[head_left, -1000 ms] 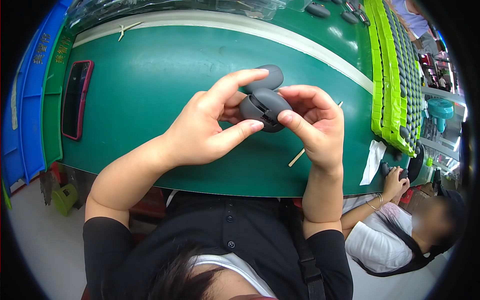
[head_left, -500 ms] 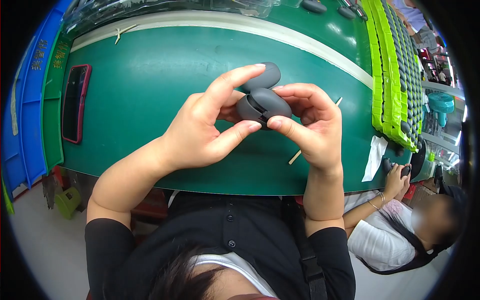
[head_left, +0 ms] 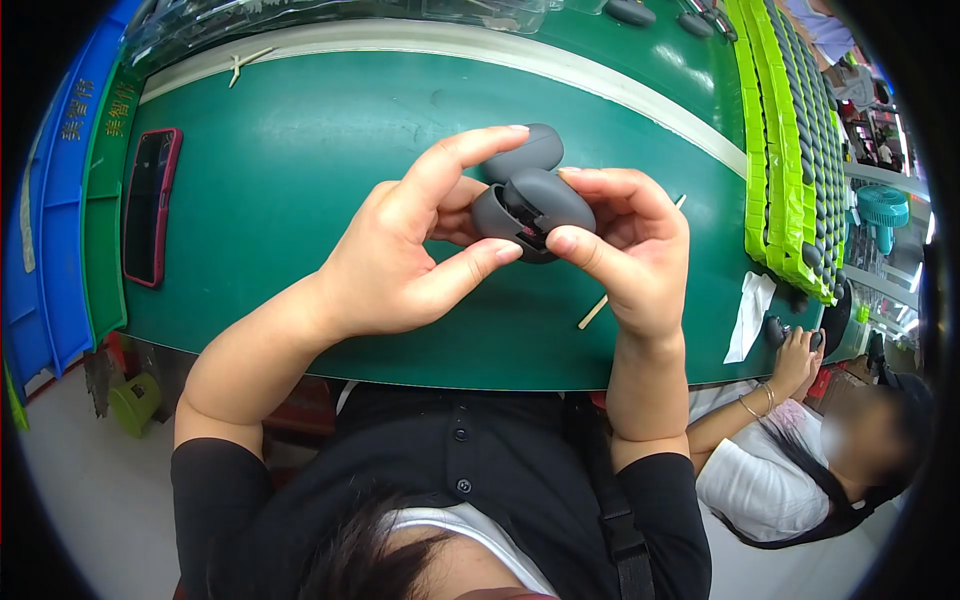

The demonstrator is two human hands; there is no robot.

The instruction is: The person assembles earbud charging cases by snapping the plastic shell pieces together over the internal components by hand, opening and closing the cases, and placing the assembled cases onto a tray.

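Both hands hold a rounded dark grey case [head_left: 553, 203] that looks like an earbud case, above the green tabletop. My left hand [head_left: 405, 240] is closed on its left half, the thumb at the lower edge. My right hand [head_left: 635, 245] pinches the right half between thumb and fingers. A gap between the halves shows dark inner parts and a small reddish spot. Just behind is a second smooth grey case [head_left: 535, 148], with my left index fingertip against it; whether that hand also grips it, I cannot tell.
Lime-green trays [head_left: 770, 150] full of grey cases stand at right. A phone [head_left: 150, 205] lies at left beside blue and green bins [head_left: 103, 230]. A thin stick [head_left: 592, 312] and white paper [head_left: 750, 318] lie on the table [head_left: 280, 140]. A co-worker's hand [head_left: 793, 358] holds a dark piece.
My right hand has shifted slightly right and tilted its half of the case away. The gap between the halves is wider, showing more of the inside. My left hand has barely moved.
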